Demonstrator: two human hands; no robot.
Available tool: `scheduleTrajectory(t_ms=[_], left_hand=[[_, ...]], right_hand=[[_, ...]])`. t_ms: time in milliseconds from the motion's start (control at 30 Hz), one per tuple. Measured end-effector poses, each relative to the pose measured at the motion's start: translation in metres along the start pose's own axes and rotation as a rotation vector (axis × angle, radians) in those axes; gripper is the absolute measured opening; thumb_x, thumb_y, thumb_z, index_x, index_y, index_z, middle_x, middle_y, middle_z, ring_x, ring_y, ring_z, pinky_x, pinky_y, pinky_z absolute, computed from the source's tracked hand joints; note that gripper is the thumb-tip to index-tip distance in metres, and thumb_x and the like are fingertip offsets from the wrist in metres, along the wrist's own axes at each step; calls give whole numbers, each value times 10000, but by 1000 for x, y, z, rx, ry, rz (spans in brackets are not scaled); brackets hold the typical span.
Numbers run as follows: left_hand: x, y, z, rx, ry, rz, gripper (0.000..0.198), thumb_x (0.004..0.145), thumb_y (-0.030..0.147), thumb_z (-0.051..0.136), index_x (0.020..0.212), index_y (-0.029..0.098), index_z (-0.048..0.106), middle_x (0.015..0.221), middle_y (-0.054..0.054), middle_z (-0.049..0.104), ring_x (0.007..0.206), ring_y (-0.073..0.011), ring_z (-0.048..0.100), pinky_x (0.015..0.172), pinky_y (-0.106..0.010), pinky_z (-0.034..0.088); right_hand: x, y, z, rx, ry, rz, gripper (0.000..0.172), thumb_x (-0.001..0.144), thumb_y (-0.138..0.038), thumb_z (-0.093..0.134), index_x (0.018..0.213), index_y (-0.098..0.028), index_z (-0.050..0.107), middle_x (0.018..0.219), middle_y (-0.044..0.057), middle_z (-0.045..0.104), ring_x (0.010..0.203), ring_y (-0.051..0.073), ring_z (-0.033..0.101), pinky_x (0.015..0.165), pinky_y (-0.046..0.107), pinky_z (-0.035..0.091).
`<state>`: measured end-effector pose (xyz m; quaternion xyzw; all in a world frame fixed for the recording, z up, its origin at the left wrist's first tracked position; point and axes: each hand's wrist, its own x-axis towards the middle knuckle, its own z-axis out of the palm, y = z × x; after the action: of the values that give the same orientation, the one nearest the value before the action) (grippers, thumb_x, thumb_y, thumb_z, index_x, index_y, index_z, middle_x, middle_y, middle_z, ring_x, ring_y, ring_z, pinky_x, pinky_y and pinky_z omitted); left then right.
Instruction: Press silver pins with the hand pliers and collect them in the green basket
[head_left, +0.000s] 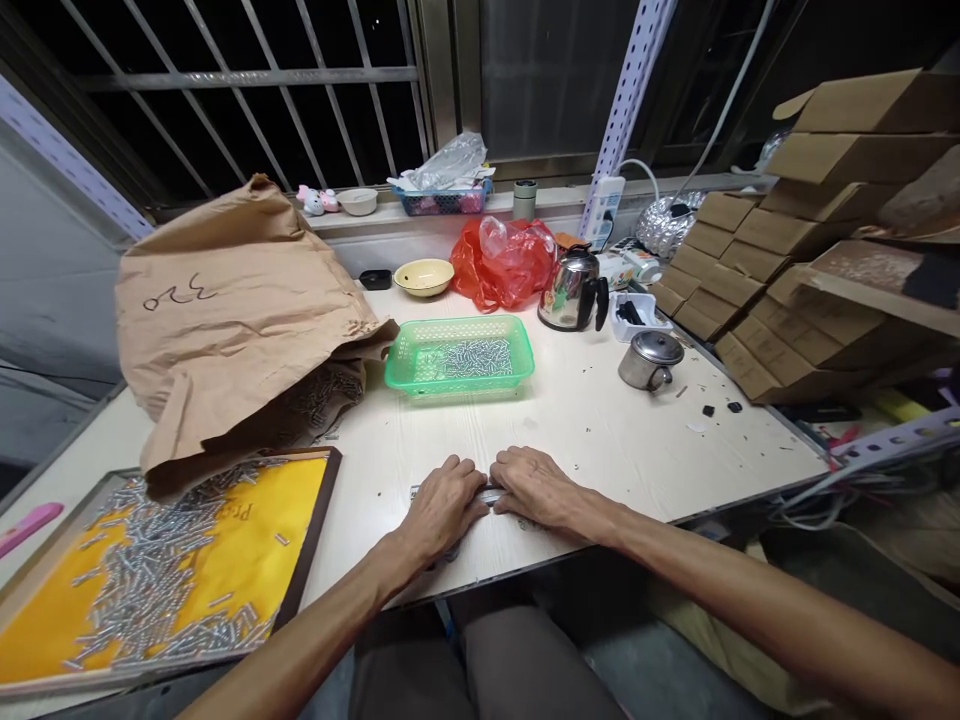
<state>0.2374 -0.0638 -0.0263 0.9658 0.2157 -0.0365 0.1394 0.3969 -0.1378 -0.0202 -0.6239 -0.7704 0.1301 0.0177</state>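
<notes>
My left hand (444, 505) and my right hand (534, 485) rest side by side, knuckles up, near the front edge of the pale table (600, 420). Their fingers curl down over a small flat metal item (489, 494) that shows only as a sliver between them. I cannot make out what it is. A green plastic basket (459, 353) holding several small silver pins stands a little beyond the hands. At my left, a yellow tray (247, 540) with a dark frame carries a heap of the same silver pins (150, 570).
A big brown paper sack (232, 300) lies over the tray's far end, spilling pins. Behind stand a yellow bowl (424, 276), red plastic bag (501, 262), steel kettle (571, 290) and lidded metal mug (650, 360). Stacked cardboard boxes (765, 280) fill the right. Barred window behind.
</notes>
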Motion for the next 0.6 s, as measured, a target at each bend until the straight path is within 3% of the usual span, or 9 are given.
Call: scheduleTrajectory(t_ms=[133, 367, 467, 600], left_hand=[[-4, 8, 9, 23, 17, -46, 177, 897, 275, 439, 907, 184, 591, 887, -55, 568, 855, -212, 472, 705, -328, 400], [-12, 14, 7, -8, 16, -108, 171, 865, 261, 496, 995, 193, 583, 936, -63, 584, 897, -236, 492, 745, -366, 437], [-26, 17, 17, -19, 128, -97, 304, 839, 265, 543, 1135, 203, 514, 1100, -76, 563, 1013, -249, 488, 841, -402, 444], [-41, 31, 41, 14, 260, -23, 273, 875, 174, 465, 1144, 198, 501, 1271, -89, 492, 1205, -266, 401, 974, -430, 393]], right_hand=[[-2, -2, 9, 20, 9, 0, 133, 862, -287, 556, 854, -159, 592, 860, 45, 605, 813, 163, 538, 691, 269, 356], [-12, 3, 13, 79, 75, -14, 194, 842, -346, 578, 902, -163, 603, 892, 54, 591, 869, 181, 523, 741, 281, 377], [-15, 12, 8, 177, 105, -101, 300, 856, -424, 539, 1022, -182, 601, 921, 50, 589, 894, 177, 523, 769, 277, 386], [-2, 17, 7, 123, 107, -42, 208, 905, -299, 471, 982, -181, 625, 910, 51, 596, 892, 165, 524, 760, 265, 370]])
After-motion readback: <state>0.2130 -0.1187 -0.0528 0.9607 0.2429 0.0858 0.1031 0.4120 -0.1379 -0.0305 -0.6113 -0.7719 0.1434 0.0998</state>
